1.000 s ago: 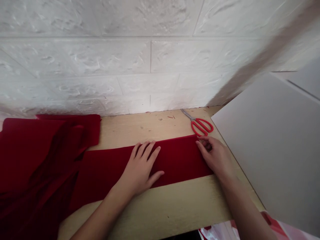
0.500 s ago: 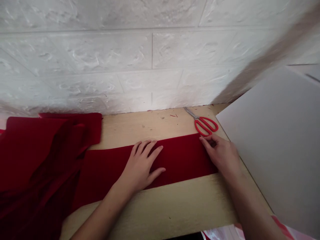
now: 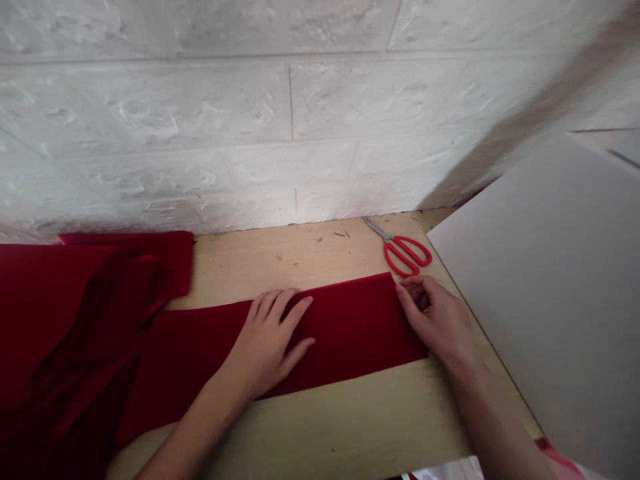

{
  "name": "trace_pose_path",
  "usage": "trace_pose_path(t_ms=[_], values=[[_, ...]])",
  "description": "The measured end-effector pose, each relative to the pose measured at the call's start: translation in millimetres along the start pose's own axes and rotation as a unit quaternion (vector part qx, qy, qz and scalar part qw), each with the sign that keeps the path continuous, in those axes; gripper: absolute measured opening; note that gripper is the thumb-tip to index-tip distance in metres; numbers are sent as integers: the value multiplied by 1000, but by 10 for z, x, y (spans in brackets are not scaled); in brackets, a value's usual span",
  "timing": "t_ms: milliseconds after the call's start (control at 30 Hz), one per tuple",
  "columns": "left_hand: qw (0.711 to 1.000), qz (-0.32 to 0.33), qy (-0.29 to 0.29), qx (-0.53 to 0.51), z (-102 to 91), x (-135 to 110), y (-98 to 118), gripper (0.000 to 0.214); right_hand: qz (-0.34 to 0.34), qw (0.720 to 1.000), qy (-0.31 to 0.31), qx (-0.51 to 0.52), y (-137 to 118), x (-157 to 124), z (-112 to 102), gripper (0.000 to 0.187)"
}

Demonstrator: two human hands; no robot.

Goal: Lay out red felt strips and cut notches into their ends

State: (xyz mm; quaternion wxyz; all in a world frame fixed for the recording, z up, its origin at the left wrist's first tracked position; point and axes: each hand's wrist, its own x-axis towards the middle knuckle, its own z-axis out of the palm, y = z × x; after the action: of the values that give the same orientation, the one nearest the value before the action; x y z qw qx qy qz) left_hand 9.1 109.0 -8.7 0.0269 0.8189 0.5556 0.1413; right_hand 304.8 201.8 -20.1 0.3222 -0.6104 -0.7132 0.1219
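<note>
A strip of red cloth (image 3: 360, 327) lies flat across the wooden table, with straight edges and a squared right end. On its middle my left hand (image 3: 270, 340) rests palm down, fingers spread, pressing nothing but the cloth. My right hand (image 3: 440, 313) is at the strip's right edge, just below the far corner, with thumb and curled fingertips brought together there in a pinch; the other fingers are partly hidden behind. Just beyond that hand lie scissors (image 3: 407, 257) with red handles, blades pointing to the wall.
More red cloth (image 3: 50, 300) is heaped and folded on the left, joining the strip's left end. A white textured wall (image 3: 210, 107) borders the table (image 3: 280, 250) at the back. A large white panel (image 3: 565, 267) stands along the right side. Small red scraps lie near the wall.
The view has shifted slightly, moving the scene a little left. My right hand now sits slightly lower along the cloth's end, leaving the far corner uncovered. My left hand stays flat on the strip.
</note>
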Motion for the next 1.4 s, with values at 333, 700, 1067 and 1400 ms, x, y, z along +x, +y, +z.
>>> trace_pose_path(t_ms=[333,700,1067,1400], values=[[985,-91,4,-143,-164,267,-81,23,-12,1000,2,-6,-15,3,-20,33],[970,-164,-79,-162,-299,556,34,51,-87,992,-47,-77,-103,194,-13,28],[944,-118,-125,-283,-151,1198,224,31,-42,997,37,46,-40,140,5,29],[923,-35,-17,-383,-308,1029,303,19,-80,992,-32,88,-45,313,2,41]])
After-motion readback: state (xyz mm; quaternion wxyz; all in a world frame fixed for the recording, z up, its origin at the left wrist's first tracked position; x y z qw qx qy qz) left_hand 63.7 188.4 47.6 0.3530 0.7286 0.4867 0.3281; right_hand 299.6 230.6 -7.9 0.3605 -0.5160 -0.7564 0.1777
